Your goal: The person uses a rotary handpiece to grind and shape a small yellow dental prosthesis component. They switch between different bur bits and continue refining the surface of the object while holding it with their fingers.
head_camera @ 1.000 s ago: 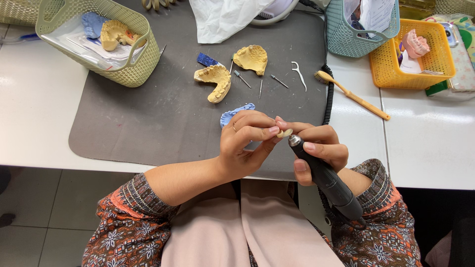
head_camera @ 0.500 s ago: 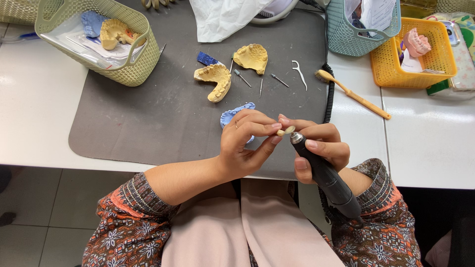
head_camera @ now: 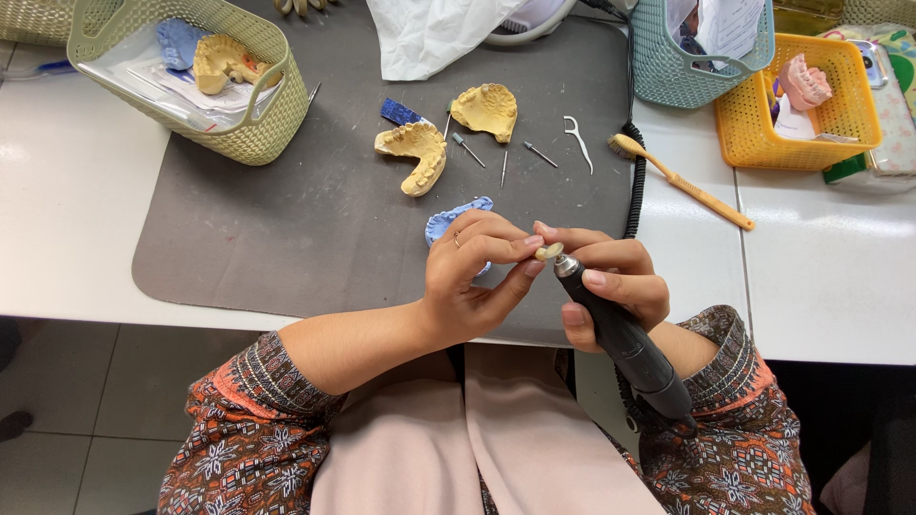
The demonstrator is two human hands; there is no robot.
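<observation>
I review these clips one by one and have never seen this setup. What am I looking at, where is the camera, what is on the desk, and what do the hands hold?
There is no machine here: a person works with bare hands, filmed by a camera on their head that looks down. The right hand grips a dark handpiece like a pen. The left hand pinches a small pale piece against its tip. On the grey mat lie two yellow tooth casts, a blue cast partly behind the left hand, some thin burs and a floss pick. A brush lies on the white table. Baskets stand along the far edge.
</observation>
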